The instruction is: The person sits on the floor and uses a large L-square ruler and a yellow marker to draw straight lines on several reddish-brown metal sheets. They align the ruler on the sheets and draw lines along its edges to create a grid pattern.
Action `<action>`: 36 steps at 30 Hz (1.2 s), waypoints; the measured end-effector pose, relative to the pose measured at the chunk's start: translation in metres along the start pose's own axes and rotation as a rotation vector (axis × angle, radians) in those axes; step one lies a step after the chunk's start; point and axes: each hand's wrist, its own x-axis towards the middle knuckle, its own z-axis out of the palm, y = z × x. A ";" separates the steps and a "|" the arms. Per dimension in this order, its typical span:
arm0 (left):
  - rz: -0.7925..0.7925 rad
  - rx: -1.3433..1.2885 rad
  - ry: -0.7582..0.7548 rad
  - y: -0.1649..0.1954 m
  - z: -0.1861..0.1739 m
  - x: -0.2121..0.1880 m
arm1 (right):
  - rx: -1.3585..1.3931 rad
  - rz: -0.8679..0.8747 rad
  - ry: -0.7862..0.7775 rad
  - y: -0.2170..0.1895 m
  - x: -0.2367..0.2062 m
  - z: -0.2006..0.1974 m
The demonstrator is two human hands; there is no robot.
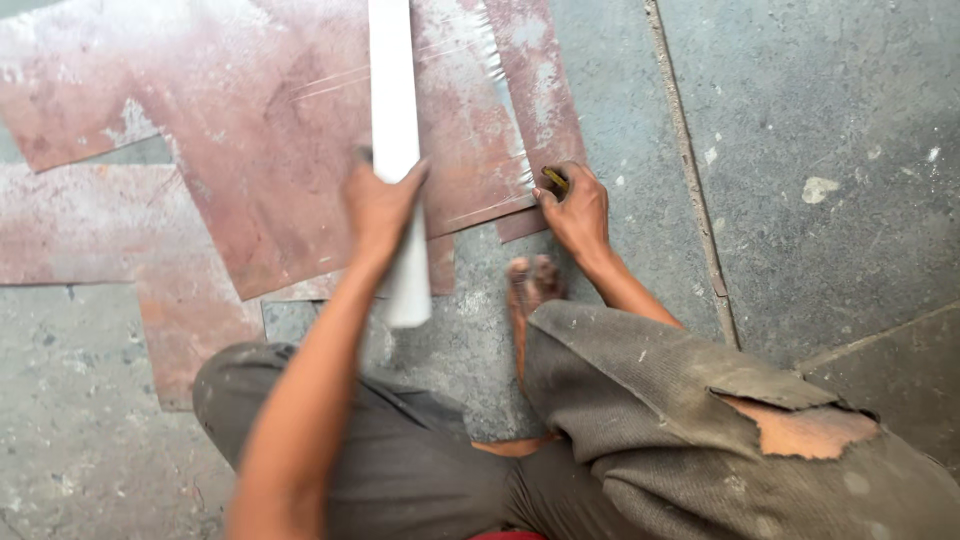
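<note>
Head view, nearest me: knees in torn grey trousers [700,420] and a bare foot [530,285] planted on the concrete floor [820,120]. Just beyond, my left hand [380,205] is clamped around a long white straightedge [395,110] that lies across the rusty metal sheet [270,130]. My right hand [578,212] is pinched shut on a small yellowish marking tool [556,180], its tip at the sheet's right edge. Several pale scratched lines already cross the sheet near the straightedge, so I judge the marking well begun; I see no cut along them, so the rest looks undone. Farther left more rusty sheets [70,225] overlap. The straightedge's far end is cut off at the top, its near end blurred, and the tool's tip is too small to identify.
</note>
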 end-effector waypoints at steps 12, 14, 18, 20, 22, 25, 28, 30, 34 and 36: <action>0.174 0.678 -0.313 0.062 0.087 0.065 | -0.228 -0.064 -0.146 -0.045 -0.031 0.007; 0.191 0.651 -0.303 0.059 0.083 0.083 | -0.254 -0.096 -0.124 -0.047 -0.029 0.005; 0.304 0.456 0.015 0.053 0.087 0.130 | -0.213 -0.103 -0.098 -0.045 -0.023 0.008; 0.387 0.432 0.064 0.050 0.096 0.146 | -0.203 -0.092 -0.099 -0.042 -0.020 0.010; 0.412 0.463 -0.001 0.050 0.108 0.155 | -0.211 -0.089 -0.111 -0.040 -0.019 0.012; 0.441 0.500 0.062 0.046 0.115 0.158 | -0.211 -0.103 -0.106 -0.036 -0.018 0.014; 0.345 0.529 -0.043 0.041 0.118 0.157 | -0.237 -0.075 -0.123 -0.033 -0.020 0.016; 0.395 0.538 -0.007 0.038 0.119 0.158 | -0.248 -0.087 -0.119 -0.031 -0.021 0.018; 0.424 0.562 -0.013 0.033 0.123 0.158 | -0.255 -0.109 -0.105 -0.025 -0.026 0.020; 0.388 0.558 -0.046 0.031 0.124 0.157 | -0.247 -0.114 -0.115 -0.020 -0.027 0.021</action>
